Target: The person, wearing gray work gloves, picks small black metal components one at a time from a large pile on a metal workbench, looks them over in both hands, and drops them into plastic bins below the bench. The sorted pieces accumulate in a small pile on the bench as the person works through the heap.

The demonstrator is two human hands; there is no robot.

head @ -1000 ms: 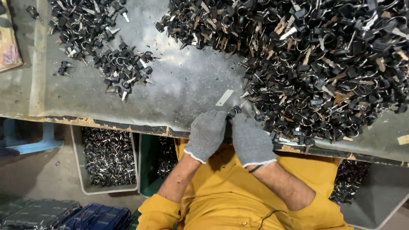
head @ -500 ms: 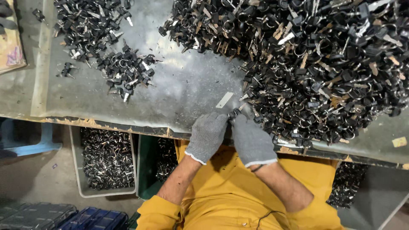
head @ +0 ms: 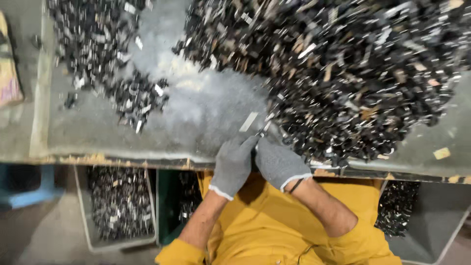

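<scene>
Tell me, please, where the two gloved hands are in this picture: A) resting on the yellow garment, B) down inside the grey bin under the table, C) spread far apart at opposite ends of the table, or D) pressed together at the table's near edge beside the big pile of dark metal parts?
D: the left hand and right hand meet at the table edge, touching the near fringe of the big pile.

A tiny dark metal piece [head: 261, 131] sits between the fingertips of the two grey-gloved hands, at the near edge of the table. It is blurry and mostly hidden. Right beside it is the big pile of small black metal pieces [head: 343, 73], heaped and tangled
</scene>
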